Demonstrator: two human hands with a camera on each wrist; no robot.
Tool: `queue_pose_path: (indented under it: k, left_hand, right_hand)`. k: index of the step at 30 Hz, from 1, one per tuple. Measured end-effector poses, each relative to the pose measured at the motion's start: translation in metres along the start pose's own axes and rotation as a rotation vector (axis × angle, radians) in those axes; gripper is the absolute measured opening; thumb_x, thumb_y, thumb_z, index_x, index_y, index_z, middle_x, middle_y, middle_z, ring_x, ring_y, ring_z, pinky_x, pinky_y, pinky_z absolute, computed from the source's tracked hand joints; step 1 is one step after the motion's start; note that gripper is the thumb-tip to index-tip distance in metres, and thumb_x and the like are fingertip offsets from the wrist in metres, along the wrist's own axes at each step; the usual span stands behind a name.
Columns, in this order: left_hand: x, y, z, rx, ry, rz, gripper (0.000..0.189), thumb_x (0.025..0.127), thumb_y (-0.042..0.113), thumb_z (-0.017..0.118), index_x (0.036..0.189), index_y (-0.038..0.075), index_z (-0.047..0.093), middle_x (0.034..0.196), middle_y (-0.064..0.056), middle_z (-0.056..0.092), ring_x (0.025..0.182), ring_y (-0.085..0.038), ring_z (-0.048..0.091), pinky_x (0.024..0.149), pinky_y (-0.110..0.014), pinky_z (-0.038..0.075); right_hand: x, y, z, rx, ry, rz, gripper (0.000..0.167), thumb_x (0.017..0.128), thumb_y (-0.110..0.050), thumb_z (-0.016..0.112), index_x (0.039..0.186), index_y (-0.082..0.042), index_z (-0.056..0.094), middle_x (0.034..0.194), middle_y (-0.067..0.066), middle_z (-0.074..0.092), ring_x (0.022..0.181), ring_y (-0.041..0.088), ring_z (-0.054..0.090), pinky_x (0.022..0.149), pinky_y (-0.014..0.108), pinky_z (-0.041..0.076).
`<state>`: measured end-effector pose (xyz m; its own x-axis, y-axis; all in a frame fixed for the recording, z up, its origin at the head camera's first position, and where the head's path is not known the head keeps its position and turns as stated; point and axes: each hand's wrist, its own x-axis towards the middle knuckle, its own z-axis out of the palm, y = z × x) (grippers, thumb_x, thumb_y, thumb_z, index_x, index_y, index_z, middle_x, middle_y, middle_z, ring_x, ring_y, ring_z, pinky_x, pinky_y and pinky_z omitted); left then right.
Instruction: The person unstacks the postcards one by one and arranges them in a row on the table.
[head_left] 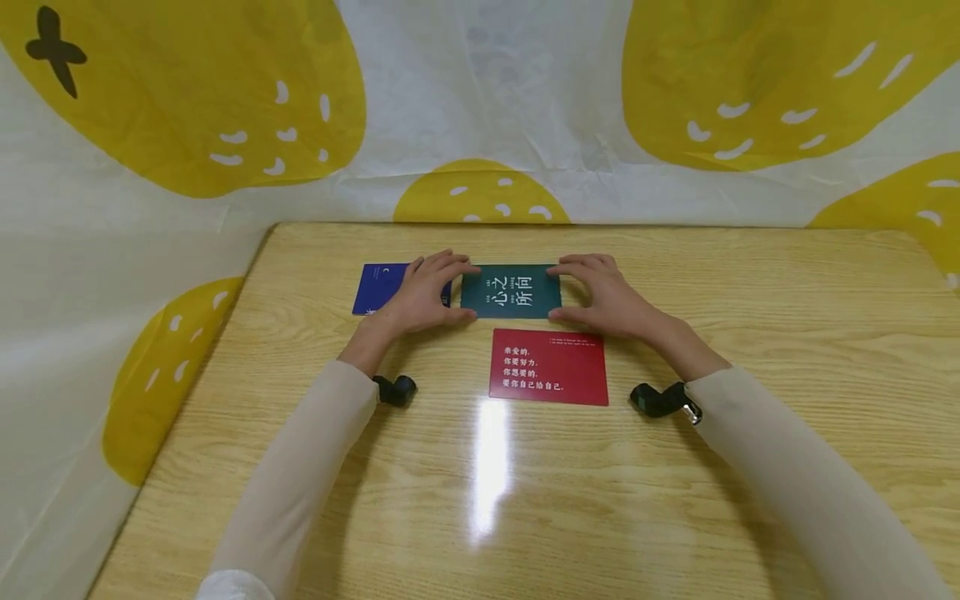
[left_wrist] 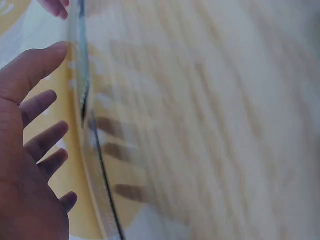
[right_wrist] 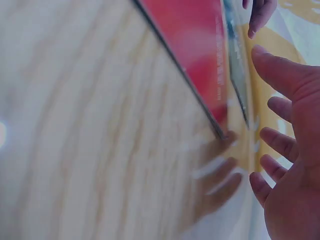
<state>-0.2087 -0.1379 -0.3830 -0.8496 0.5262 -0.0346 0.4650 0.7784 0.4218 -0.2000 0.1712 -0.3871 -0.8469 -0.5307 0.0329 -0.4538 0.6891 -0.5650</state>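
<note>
A dark green card (head_left: 512, 292) with large white Chinese characters lies flat on the wooden table, between the two hands. My left hand (head_left: 422, 297) is at its left end, thumb and fingertips right at the edge, and covers part of a blue card (head_left: 382, 287). At the right end, my right hand (head_left: 606, 293) has its thumb and fingertips by the card's corners. Both wrist views show the fingers of the left hand (left_wrist: 30, 130) and right hand (right_wrist: 290, 135) spread and relaxed, gripping nothing. A red card (head_left: 549, 367) with white text lies nearer to me.
The wooden table (head_left: 750, 483) reflects a bright strip of light below the red card. Behind it and on the left hangs a white sheet (head_left: 495, 83) with yellow fruit shapes. Black wrist cameras stick out from the left sleeve (head_left: 300, 475) and right sleeve (head_left: 810, 475).
</note>
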Motion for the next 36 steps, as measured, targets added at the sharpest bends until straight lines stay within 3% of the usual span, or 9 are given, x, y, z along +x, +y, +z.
queue_pose_path:
  k: [7, 17, 29, 36]
  left_hand:
    - [-0.012, 0.009, 0.000, -0.053, 0.112, 0.052, 0.062, 0.082, 0.040, 0.074, 0.135, 0.019, 0.052, 0.150, -0.006, 0.035, 0.142, -0.026, 0.016, 0.113, -0.050, 0.007]
    - [-0.045, 0.023, 0.005, -0.176, 0.239, 0.138, 0.058, 0.079, 0.029, 0.078, 0.128, 0.008, 0.057, 0.146, -0.012, 0.040, 0.140, -0.028, 0.024, 0.111, -0.057, 0.013]
    - [-0.072, 0.050, 0.023, -0.416, 0.212, 0.170, 0.061, 0.079, 0.021, 0.079, 0.132, 0.006, 0.054, 0.148, -0.010, 0.037, 0.138, -0.023, 0.026, 0.109, -0.054, 0.023]
    - [-0.085, 0.058, 0.031, -0.507, 0.153, 0.132, 0.063, 0.079, 0.021, 0.078, 0.135, 0.009, 0.052, 0.150, -0.004, 0.036, 0.140, -0.018, 0.023, 0.110, -0.051, 0.022]
  right_hand:
    - [-0.014, -0.004, -0.008, 0.010, 0.039, -0.054, 0.067, 0.081, -0.031, 0.077, 0.137, -0.006, 0.050, 0.142, 0.018, 0.041, 0.132, 0.037, 0.027, 0.104, 0.057, 0.026]
    - [-0.046, -0.011, -0.017, 0.077, 0.087, -0.081, 0.065, 0.082, -0.025, 0.077, 0.137, -0.006, 0.049, 0.140, 0.015, 0.044, 0.129, 0.035, 0.032, 0.101, 0.057, 0.030]
    - [-0.088, -0.021, -0.012, 0.119, 0.105, -0.028, 0.070, 0.076, -0.020, 0.081, 0.138, -0.010, 0.048, 0.141, 0.009, 0.043, 0.128, 0.030, 0.034, 0.096, 0.058, 0.038]
    - [-0.104, -0.021, -0.007, 0.197, 0.101, 0.006, 0.068, 0.081, -0.021, 0.078, 0.140, -0.013, 0.046, 0.141, 0.008, 0.042, 0.126, 0.030, 0.037, 0.093, 0.057, 0.043]
